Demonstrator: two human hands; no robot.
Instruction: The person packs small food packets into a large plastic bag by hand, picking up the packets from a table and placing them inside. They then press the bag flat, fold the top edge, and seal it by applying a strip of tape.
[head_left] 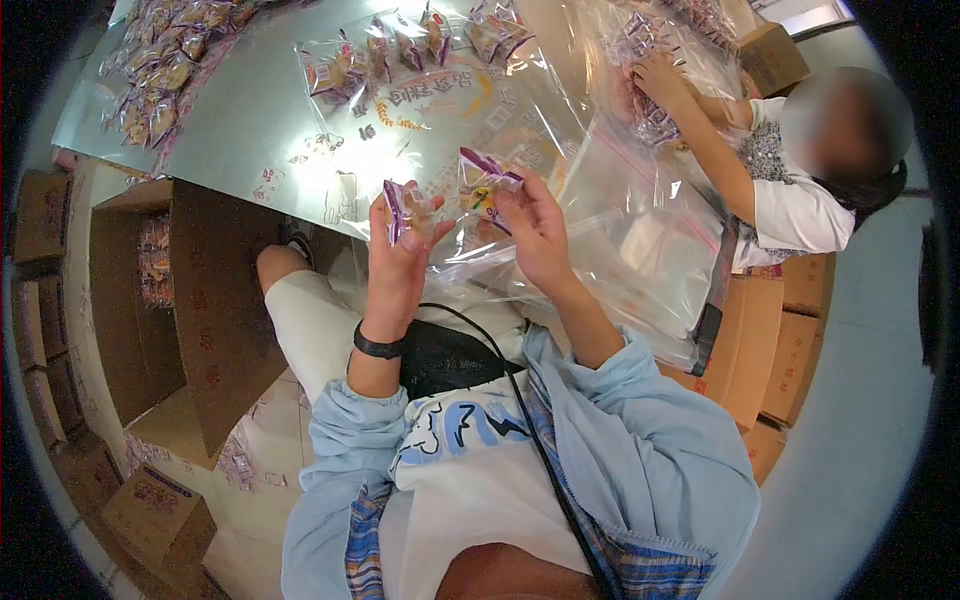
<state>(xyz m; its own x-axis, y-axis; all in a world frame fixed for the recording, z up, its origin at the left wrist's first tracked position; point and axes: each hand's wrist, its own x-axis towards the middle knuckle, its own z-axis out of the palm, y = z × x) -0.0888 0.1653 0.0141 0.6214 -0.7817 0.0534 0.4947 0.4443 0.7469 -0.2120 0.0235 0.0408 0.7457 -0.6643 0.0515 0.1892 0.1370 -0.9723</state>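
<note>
My left hand (400, 250) is closed on a small snack packet (404, 208) in clear wrap with purple edges. Close by on the right, my right hand (538, 225) grips a second snack packet (484, 187), purple and yellow, between thumb and fingers. Both packets are held apart from each other, above the table's near edge. Under and beyond them lies a large clear printed plastic bag (440, 97), with several snack packets (408, 42) in a row inside its far end.
Snack packets (160, 70) are heaped at the table's far left. More clear bags (640, 240) lie at the right, where a co-worker's hands (660, 78) touch another pile. An open cardboard box (235, 310) stands at the left; further boxes (790, 360) stand at the right.
</note>
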